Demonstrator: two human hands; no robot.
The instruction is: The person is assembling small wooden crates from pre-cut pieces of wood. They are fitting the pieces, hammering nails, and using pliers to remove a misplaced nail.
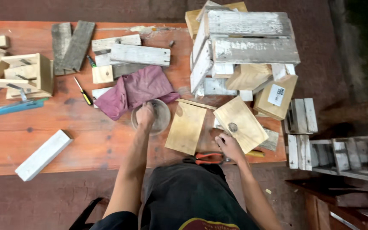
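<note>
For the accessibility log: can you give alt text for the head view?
A person's left hand reaches into a round clear container on an orange wooden table, while the right hand rests on a pale square plywood board. Red-handled pliers lie near the table's edge.

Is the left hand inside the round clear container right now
Yes, the left hand reaches down into the round clear container beside the maroon cloth.

The person wears a black sleeveless top, its chest carrying a curved yellow and dark red emblem at the near edge. Both arms are bare from shoulder to wrist. The left hand (145,115) and right hand (230,147) are ungloved, without rings or a watch.
</note>
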